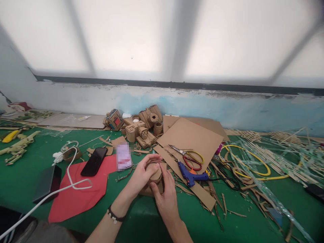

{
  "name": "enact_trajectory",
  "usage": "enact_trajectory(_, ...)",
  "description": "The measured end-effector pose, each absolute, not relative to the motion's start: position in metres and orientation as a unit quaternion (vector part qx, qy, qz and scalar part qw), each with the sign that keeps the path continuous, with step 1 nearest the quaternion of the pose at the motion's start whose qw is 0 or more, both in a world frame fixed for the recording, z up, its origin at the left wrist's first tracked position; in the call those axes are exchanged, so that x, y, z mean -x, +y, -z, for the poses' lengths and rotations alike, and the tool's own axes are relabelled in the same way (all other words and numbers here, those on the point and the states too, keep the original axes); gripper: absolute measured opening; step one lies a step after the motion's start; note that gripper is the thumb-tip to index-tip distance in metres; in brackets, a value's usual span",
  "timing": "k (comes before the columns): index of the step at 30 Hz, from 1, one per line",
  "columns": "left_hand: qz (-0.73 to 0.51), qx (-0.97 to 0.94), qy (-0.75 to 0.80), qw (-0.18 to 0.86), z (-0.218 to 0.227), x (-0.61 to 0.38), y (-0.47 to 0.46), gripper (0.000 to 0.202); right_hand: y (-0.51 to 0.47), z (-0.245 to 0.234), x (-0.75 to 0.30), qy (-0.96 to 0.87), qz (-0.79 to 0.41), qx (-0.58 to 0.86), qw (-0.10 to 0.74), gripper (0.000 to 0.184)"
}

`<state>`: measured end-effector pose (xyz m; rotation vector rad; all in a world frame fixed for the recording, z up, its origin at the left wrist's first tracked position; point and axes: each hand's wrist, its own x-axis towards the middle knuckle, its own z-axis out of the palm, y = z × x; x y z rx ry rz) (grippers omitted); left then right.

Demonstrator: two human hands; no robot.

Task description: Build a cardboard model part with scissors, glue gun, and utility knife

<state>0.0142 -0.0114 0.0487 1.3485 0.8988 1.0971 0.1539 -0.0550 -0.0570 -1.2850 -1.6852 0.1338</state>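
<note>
Both my hands are wrapped round a small round cardboard piece [155,171] at the near middle of the table. My left hand [144,173] curls over its left and far side, thumb along the top. Closed on its right side, my right hand [166,187] has its thumb low on the near face. Beneath the round piece lies a flat cardboard base [146,191], partly hidden by my hands; whether the two are joined I cannot tell. A blue glue gun [189,175] and scissors [188,157] lie to the right of my hands.
Cardboard model cameras [135,130] stand behind my hands, beside large cardboard sheets [189,135]. Red paper [83,192], a black phone [94,162] and a white cable [58,190] lie left. Cardboard scraps, a yellow hose [263,172] and thin sticks [278,158] cover the right.
</note>
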Motion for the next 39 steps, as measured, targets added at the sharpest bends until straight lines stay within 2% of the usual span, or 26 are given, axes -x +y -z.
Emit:
enact_trajectory(6, -0.449, -0.566, 0.406, 0.56, -0.056, -0.018, -0.012, 0.028, -0.055, 0.057, -0.149, -0.675, -0.062, 0.525, 0.515, 0.059)
enact_trajectory(19, -0.44, -0.585, 0.403, 0.55, -0.062, -0.015, -0.013, 0.026, -0.053, 0.054, -0.154, -0.681, -0.092, 0.522, 0.505, 0.06)
enact_trajectory(24, -0.448, -0.573, 0.382, 0.57, -0.054, -0.014, -0.01, 0.036, -0.052, 0.059, -0.158, -0.684, -0.099, 0.516, 0.505, 0.063)
enact_trajectory(30, -0.582, -0.494, 0.364, 0.533, -0.028, -0.019, -0.008, 0.061, -0.052, 0.049, -0.17, -0.624, -0.208, 0.498, 0.566, 0.064)
enact_trajectory(34, -0.584, -0.526, 0.387, 0.483, -0.031, -0.03, -0.016, 0.063, -0.046, 0.036, -0.167, -0.564, -0.265, 0.497, 0.605, 0.061)
enact_trajectory(39, -0.592, -0.538, 0.424, 0.424, -0.034, -0.043, -0.019, 0.057, -0.041, 0.032, -0.157, -0.576, -0.28, 0.502, 0.581, 0.06)
